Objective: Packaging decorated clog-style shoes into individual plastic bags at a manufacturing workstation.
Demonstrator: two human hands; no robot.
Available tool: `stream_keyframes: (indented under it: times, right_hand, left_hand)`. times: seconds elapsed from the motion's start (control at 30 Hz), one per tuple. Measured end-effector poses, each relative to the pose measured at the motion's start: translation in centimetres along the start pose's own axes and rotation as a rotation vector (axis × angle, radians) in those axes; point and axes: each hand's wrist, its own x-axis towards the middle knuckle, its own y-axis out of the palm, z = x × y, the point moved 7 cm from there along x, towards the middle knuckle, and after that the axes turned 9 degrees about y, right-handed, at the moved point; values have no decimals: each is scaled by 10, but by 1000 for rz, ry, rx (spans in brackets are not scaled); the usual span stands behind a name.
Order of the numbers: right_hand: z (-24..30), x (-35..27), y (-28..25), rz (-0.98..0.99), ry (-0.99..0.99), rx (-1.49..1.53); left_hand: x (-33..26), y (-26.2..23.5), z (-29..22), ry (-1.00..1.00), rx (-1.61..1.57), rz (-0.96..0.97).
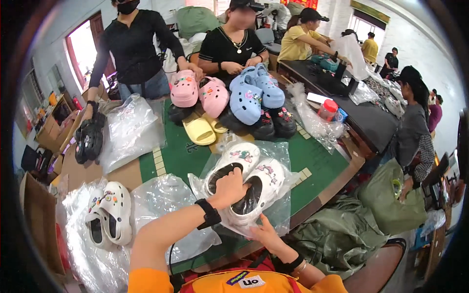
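A pair of white clogs (pixel 254 176) with small charms lies inside a clear plastic bag (pixel 288 183) on the green table mat (pixel 185 156). My left hand (pixel 229 188) presses down between the two clogs, fingers curled on them through the bag mouth. Lower down, my right hand (pixel 264 233) grips the near edge of the bag under the right clog's heel. A black band circles each wrist.
Another bagged white clog pair (pixel 110 212) lies at left, with loose clear bags (pixel 129 129). Pink clogs (pixel 198 93), blue clogs (pixel 254 93), yellow slippers (pixel 202 129) and black clogs (pixel 271 122) crowd the far side. Two people stand opposite; one holds black clogs (pixel 88 141). Green sacks (pixel 337 229) sit at right.
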Motion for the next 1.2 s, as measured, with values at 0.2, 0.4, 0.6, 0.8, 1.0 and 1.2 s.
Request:
stream_keyframes:
  times: [0.2,0.4,0.6,0.8,1.0,1.2]
  right_hand:
    - [-15,2,-11,88,-45,13]
    - [-18,1,-10,40,99,297]
    - [-9,-4,-21,29,-13,244]
    - [-8,7,7,90,8,125]
    - [-24,16,-16,100,142,350]
    - [-17,12,-14,149,88,393]
  left_hand:
    - [-2,3,-1,71,-20,-68]
    - [-7,4,6,238,-53,-230]
    - [1,-1,-10,206,-109,-261]
    - [6,-11,17,106,9,9]
    - [13,5,12,226,62,-95]
    - [21,6,13,265,-22,-143]
